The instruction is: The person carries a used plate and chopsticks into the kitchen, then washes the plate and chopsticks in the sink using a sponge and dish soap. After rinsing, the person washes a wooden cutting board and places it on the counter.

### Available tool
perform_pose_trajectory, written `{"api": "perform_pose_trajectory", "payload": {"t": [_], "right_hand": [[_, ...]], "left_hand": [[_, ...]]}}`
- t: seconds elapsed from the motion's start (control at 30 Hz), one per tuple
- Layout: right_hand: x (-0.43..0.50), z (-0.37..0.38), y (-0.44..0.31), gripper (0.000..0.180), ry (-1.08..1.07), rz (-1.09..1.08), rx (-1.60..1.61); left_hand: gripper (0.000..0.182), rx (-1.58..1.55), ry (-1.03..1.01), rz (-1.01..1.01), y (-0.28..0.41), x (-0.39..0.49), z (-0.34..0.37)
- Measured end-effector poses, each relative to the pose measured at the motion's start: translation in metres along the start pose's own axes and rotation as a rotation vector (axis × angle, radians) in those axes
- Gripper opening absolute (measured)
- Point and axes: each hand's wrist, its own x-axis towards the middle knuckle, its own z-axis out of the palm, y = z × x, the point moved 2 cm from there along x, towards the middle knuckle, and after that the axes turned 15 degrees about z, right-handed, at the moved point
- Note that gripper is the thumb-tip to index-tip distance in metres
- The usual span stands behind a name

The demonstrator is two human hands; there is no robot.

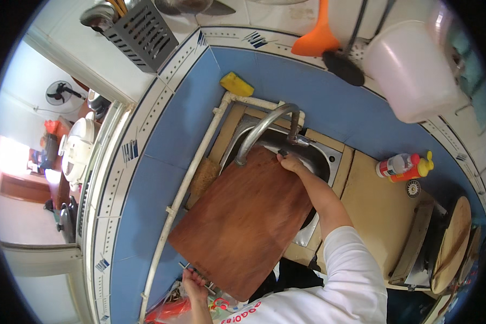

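A large reddish-brown wooden cutting board (pixel 243 218) lies tilted over the stainless steel sink (pixel 322 162), hiding much of the basin. At its lower left end, my left hand (pixel 195 281) is closed around a metal handle (pixel 210 288) on the board. My right hand (pixel 290 162) grips the board's far edge, beside a small dark piece (pixel 282 152). Above the board's far corner curves the metal faucet (pixel 263 123), its spout end close to the wood. Whether water runs from it, I cannot tell.
White pipes (pixel 178 194) run along the blue tiled wall. A yellow sponge (pixel 237 84) rests on the pipe; a brown scrubber (pixel 204 177) sits left of the sink. Bottles (pixel 407 167), a sink strainer (pixel 413 188) and a round wooden board (pixel 451 245) are on the right. Utensils hang above.
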Motion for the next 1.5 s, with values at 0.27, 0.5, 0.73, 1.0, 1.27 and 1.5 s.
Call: {"api": "perform_pose_trajectory", "payload": {"t": [0.27,0.5,0.73,1.0,1.27,1.5], "right_hand": [[0.047,0.013,0.013,0.068,-0.018,0.150,0.030],[0.033,0.036,0.029,0.053,0.021,0.039,0.031],[-0.082,-0.065,0.030,0.039,0.488,-0.584,0.979],[-0.170,-0.016,0.009,0.036,1.159,-0.579,-0.286],[-0.173,0.121,-0.097,0.013,-0.392,-0.228,1.557],[-0.179,0.161,-0.168,0.042,0.126,-0.518,0.632]], "left_hand": [[0.022,0.000,-0.096,0.041,-0.038,0.010,0.025],[0.023,-0.029,-0.047,-0.067,-0.043,-0.006,0.015],[0.021,-0.130,-0.259,-0.078,-0.053,0.008,0.004],[0.011,-0.161,-0.408,-0.080,-0.077,0.007,0.001],[0.003,-0.098,-0.360,-0.150,-0.073,0.006,-0.007],[0.005,-0.054,-0.386,-0.109,-0.071,0.008,0.004]]}}
